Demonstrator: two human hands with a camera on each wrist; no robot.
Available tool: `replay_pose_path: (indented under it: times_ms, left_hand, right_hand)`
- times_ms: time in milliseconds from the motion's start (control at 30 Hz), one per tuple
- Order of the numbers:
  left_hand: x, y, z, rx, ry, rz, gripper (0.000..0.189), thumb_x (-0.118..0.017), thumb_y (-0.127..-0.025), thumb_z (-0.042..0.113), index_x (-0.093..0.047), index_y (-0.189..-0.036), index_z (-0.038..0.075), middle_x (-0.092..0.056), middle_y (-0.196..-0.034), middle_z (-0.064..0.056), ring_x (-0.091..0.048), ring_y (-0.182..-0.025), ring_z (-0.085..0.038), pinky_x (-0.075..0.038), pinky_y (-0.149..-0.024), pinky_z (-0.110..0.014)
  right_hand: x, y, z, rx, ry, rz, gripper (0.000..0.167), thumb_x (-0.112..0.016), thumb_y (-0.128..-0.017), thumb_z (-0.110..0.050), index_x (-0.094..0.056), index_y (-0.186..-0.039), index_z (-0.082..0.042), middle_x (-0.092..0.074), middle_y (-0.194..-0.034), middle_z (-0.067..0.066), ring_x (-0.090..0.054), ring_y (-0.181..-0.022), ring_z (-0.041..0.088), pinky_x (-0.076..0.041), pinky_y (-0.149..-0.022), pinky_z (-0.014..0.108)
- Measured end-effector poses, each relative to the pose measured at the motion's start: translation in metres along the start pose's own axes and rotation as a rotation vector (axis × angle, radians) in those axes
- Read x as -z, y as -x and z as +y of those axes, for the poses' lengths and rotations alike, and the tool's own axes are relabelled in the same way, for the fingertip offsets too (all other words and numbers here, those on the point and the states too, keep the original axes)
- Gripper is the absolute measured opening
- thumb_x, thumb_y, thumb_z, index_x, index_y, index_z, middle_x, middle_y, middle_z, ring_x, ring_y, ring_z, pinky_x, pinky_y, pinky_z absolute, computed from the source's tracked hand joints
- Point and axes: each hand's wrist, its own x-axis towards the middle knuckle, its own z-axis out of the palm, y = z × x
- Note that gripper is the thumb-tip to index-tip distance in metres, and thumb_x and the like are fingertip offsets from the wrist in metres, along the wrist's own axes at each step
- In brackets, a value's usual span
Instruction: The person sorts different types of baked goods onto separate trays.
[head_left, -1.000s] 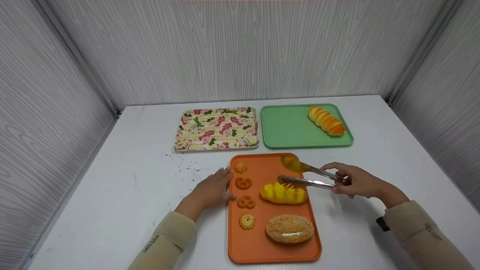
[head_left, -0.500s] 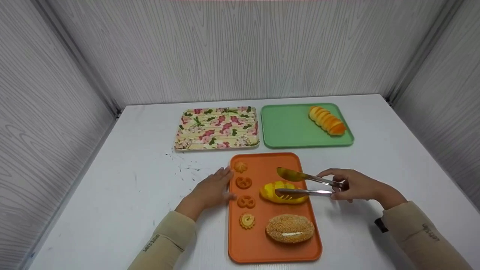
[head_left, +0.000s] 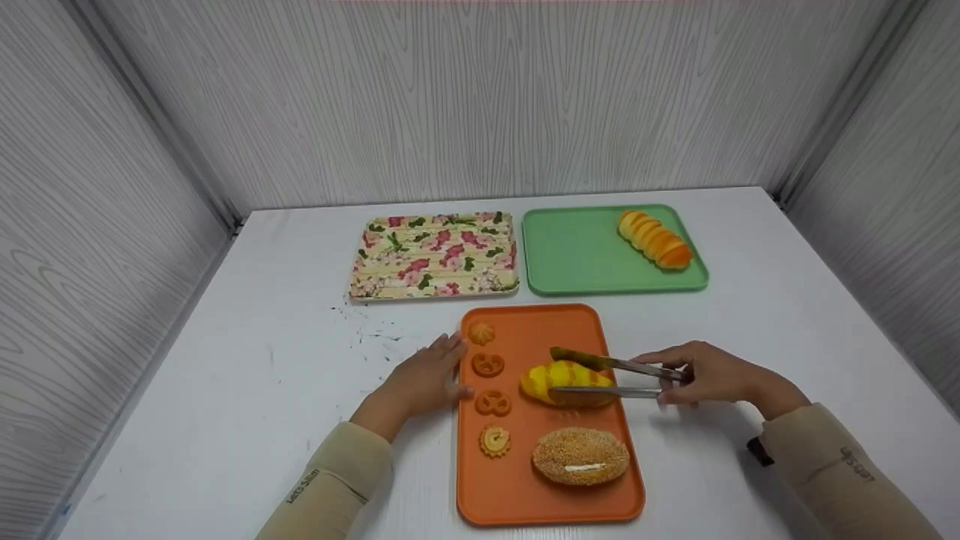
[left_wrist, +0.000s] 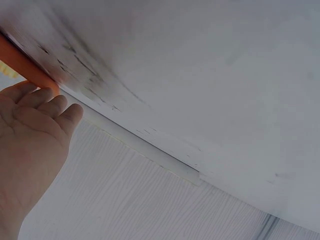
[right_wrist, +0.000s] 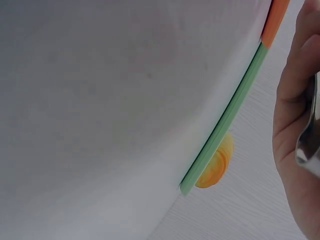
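Observation:
My right hand holds metal tongs by the handle, their arms spread on either side of a yellow striped bread roll. The roll lies on an orange tray. In the right wrist view the tongs' metal end sticks out of the palm. My left hand rests with straight fingers against the tray's left edge; in the left wrist view its fingertips are at the orange rim. A sesame bun lies nearer me on the same tray.
Several small cookie shapes, among them a pretzel, line the tray's left side. Behind stand a floral tray and a green tray bearing a ridged golden bread. Grey wood-grain panels enclose the white table.
My right hand has brought the tongs down and toward me, from above and behind the yellow roll to around it. My left hand has stayed at the tray's edge.

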Motion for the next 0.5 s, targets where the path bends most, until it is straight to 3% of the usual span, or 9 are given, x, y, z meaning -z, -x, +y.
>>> replay_pose_path:
  times_ms: [500]
  left_hand:
    - [-0.0011, -0.0010, -0.0013, -0.005, 0.011, 0.004, 0.083, -0.055, -0.090, 0.054, -0.021, -0.153, 0.010, -0.013, -0.158, -0.003, -0.010, -0.144, -0.022, -0.017, -0.113, -0.044]
  right_hand:
    - [0.0014, -0.0037, -0.0016, 0.092, -0.057, 0.006, 0.051, -0.071, -0.086, -0.008, -0.055, -0.134, -0.001, -0.066, -0.072, 0.016, -0.059, -0.049, 0.030, -0.050, -0.043, 0.041]
